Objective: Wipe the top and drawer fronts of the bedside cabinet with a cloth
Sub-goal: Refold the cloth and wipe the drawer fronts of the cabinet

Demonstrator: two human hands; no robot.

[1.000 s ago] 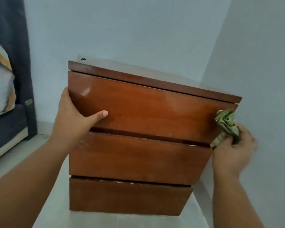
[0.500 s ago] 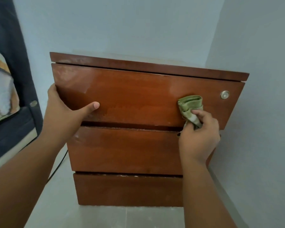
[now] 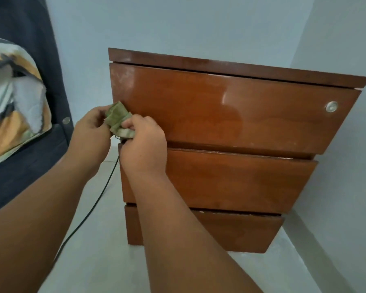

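You are gripping the bunched green cloth (image 3: pixel 118 120) with both your left hand (image 3: pixel 91 132) and right hand (image 3: pixel 144 142), fingers curled round it, at the top drawer front's (image 3: pixel 230 108) lower-left corner on the bedside cabinet (image 3: pixel 220 178).

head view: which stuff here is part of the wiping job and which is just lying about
In the job: green cloth, gripped by left hand and right hand; bedside cabinet.
Lying about: black cable, patterned pillow, dark bed.

cabinet (image 3: pixel 230 115): glossy wood | cloth (image 3: pixel 118 120): matt fabric | lock (image 3: pixel 331 106): shiny metal
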